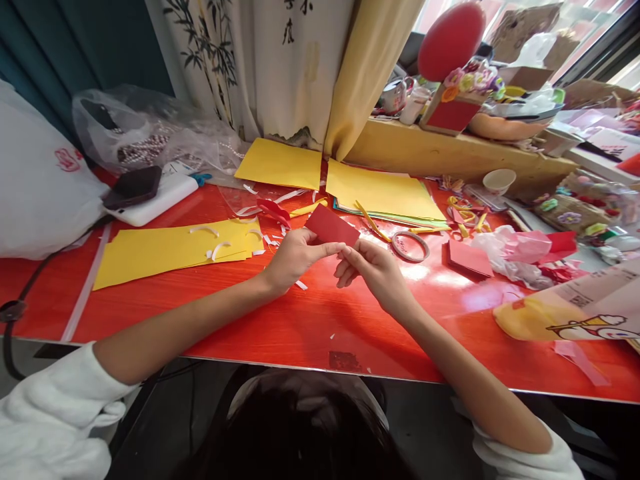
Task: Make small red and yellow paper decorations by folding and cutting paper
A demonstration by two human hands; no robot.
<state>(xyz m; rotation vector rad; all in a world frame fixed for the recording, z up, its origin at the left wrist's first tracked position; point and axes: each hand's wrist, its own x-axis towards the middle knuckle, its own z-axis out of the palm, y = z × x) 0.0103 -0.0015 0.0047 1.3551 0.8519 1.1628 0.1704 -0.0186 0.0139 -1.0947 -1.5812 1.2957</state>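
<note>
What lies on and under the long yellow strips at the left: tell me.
Curled white scraps lie on the yellow strips. The red table shows around them; whatever lies directly beneath is covered.

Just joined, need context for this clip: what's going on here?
A person is handling a small red paper piece over the red table. The left hand grips its left side; the right hand pinches near its lower right. A stack of red pieces lies to the right; yellow paper strips with white scraps on them lie to the left.
</note>
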